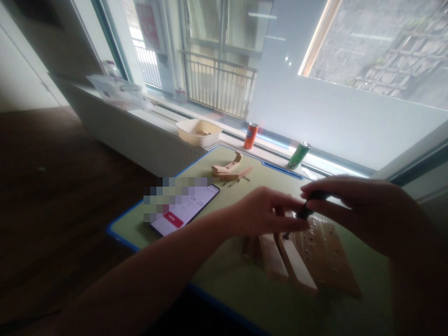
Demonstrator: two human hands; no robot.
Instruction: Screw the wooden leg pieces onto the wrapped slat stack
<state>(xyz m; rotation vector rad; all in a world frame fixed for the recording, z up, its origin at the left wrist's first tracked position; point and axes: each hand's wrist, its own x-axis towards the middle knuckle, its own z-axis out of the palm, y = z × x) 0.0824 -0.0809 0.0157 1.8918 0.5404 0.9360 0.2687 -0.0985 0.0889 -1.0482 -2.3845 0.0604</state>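
Observation:
My right hand [360, 205] is closed around a short black tool [317, 199]; its exact kind is hard to make out. The fingers of my left hand [264, 211] pinch its lower left end. Below the hands, two pale wooden strips [297, 263] lie side by side, slanting towards me. A small dark screw [287, 235] shows on the right-hand strip, just under my left fingers. Beside the strips is a flat brown piece under shiny clear film [332, 256], dotted with small specks. The tool's tip is hidden.
Curved wooden parts [231, 175] with screws [233, 183] lie farther back on the green, blue-edged table [140, 235]. A phone [185, 210] lies at left. Along the window ledge stand a cream tub [185, 132], an orange can [251, 136] and a green can [299, 155].

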